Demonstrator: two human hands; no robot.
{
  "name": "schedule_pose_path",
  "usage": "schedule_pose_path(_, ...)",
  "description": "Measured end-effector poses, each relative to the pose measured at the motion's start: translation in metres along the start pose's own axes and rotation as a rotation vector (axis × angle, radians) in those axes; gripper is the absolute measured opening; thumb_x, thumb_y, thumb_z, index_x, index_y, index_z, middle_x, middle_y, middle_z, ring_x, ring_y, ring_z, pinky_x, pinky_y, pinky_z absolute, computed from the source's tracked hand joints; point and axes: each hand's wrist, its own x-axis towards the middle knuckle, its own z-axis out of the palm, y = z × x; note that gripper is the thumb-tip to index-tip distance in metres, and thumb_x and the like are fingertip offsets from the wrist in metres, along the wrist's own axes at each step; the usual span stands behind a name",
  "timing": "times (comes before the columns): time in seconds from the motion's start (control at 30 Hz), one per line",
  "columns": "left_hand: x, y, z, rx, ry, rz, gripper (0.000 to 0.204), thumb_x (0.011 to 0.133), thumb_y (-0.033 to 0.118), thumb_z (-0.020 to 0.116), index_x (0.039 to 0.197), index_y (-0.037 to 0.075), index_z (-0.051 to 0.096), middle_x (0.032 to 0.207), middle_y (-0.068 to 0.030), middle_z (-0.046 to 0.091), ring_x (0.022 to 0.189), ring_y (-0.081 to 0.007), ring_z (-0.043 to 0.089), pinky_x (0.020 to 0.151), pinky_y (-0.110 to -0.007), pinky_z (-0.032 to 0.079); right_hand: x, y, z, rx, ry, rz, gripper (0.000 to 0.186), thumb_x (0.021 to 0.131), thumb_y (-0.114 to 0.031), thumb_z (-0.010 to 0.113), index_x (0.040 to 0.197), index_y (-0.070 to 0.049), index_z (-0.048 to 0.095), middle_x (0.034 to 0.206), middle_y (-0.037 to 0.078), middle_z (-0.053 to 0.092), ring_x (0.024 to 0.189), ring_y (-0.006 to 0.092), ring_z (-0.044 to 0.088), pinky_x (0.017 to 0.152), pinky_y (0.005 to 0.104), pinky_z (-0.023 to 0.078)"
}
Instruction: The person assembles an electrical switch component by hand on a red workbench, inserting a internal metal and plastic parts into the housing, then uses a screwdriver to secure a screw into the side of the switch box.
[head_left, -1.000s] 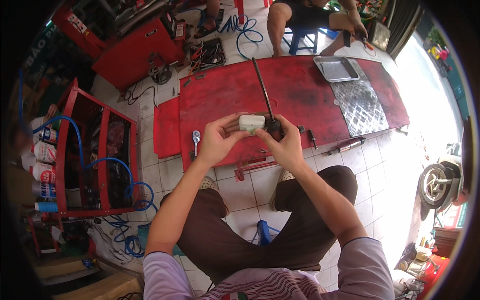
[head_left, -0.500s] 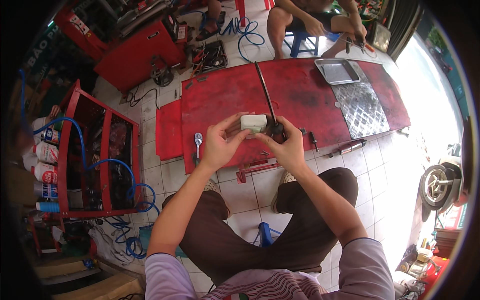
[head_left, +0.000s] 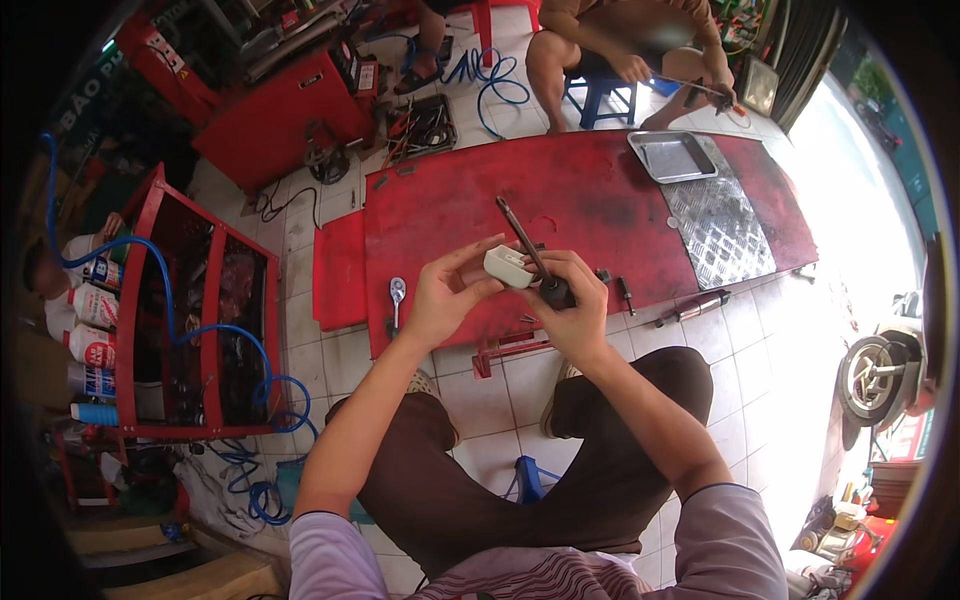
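Above the near edge of the red work platform, my left hand (head_left: 448,298) grips a small off-white, box-shaped part (head_left: 500,264) with rounded corners. The part is tilted and shows a face with a slot or recess, too small to make out. My right hand (head_left: 580,312) is closed round the black handle of a screwdriver (head_left: 521,230), whose long metal shaft slants up and away to the left. Its fingertips reach the part's right side. On the platform left of my hands lies a ratchet wrench (head_left: 397,291). A short dark tool (head_left: 626,290) rests to the right.
A metal tray (head_left: 672,158) sits on a tread-plate sheet (head_left: 722,232) at the platform's right. A red cart (head_left: 212,300) with a blue hose stands left. Across the platform, a co-worker (head_left: 625,60) sits on a blue stool. A shock absorber-like cylinder (head_left: 693,309) lies by the near edge.
The off-white part has been tipped so another face shows. My right hand has turned the screwdriver; its tip now points nearer and more to the left.
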Motion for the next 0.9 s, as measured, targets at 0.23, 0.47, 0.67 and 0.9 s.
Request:
schedule_pose_path(0.23,0.001,0.004,-0.007,-0.034,0.078,-0.015,0.053,0.075,-0.008,0.062,0.124,0.000,0.044,0.125,-0.0158,0.051,0.112,-0.0244,0.052,0.092,-0.035,0.047,0.008,-0.017,-0.002,-0.011,-0.005,-0.033,0.032,0.067,0.000,0.072,0.096,0.001,0.058,0.095,0.011,0.060,0.084,0.0216,0.061,0.072,0.0288,0.049)
schedule_pose_path(0.47,-0.002,0.017,-0.020,0.159,0.082,0.206,0.045,0.079,-0.011,0.056,0.119,0.001,0.041,0.123,-0.0142,0.050,0.111,-0.0213,0.052,0.089,-0.032,0.050,0.007,-0.021,0.000,0.076,-0.058,0.314,0.027,0.079,-0.008,0.064,0.103,0.001,0.056,0.079,0.009,0.062,0.071,0.0137,0.059,0.067,0.0266,0.046)
schedule_pose_path(0.67,-0.006,0.025,-0.029,-0.175,0.299,0.090,0.039,0.087,-0.002,0.051,0.120,0.008,0.033,0.117,-0.0151,0.051,0.107,-0.0280,0.055,0.088,-0.038,0.050,0.008,-0.034,0.005,-0.083,-0.327,0.416,0.030,0.083,-0.013,0.060,0.108,0.001,0.053,0.076,0.014,0.062,0.067,0.0240,0.061,0.063,0.0308,0.046)
schedule_pose_path(0.9,-0.007,0.016,-0.051,-0.315,0.443,-0.008,0.029,0.090,0.009,0.052,0.114,0.011,0.036,0.125,-0.0171,0.047,0.106,-0.0294,0.055,0.091,-0.040,0.048,-0.012,-0.035,0.008,-0.285,-0.501,0.324,0.035,0.082,-0.017,0.061,0.113,-0.003,0.053,0.084,0.018,0.062,0.072,0.0321,0.062,0.068,0.0381,0.047)
